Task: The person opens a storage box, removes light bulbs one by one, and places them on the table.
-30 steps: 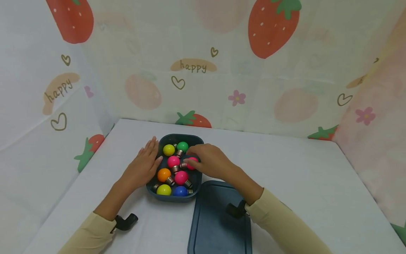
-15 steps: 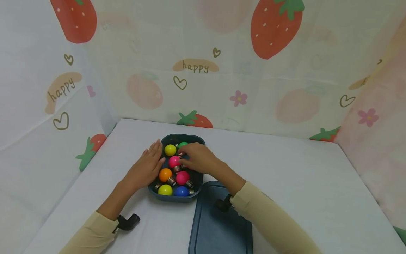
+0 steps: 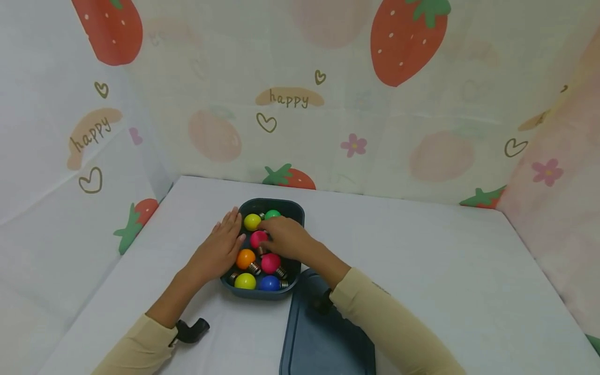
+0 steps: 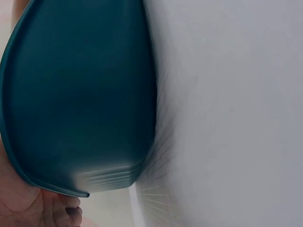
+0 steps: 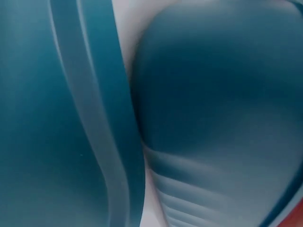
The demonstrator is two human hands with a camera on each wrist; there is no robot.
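A dark blue-green container (image 3: 260,295) holds several coloured light bulbs with metal screw bases. Among them are a yellow bulb (image 3: 245,281), an orange bulb (image 3: 246,259), a blue bulb (image 3: 269,283) and a green bulb (image 3: 272,214). My left hand (image 3: 217,252) lies along the container's left side with straight fingers; its palm shows past the rim in the left wrist view. Over the container's right half, my right hand (image 3: 292,240) reaches in with bent fingers. Its fingertips are at a pink bulb (image 3: 258,239); whether they grip anything is hidden.
A flat blue-grey lid (image 3: 323,344) lies in front of the container, partly under the right forearm. White cloth (image 3: 422,271) covers the table. Printed fabric walls (image 3: 389,130) stand behind and at both sides.
My right hand has moved left across the container, covering the pink bulb seen earlier at the right. The left hand has stayed by the container's side.
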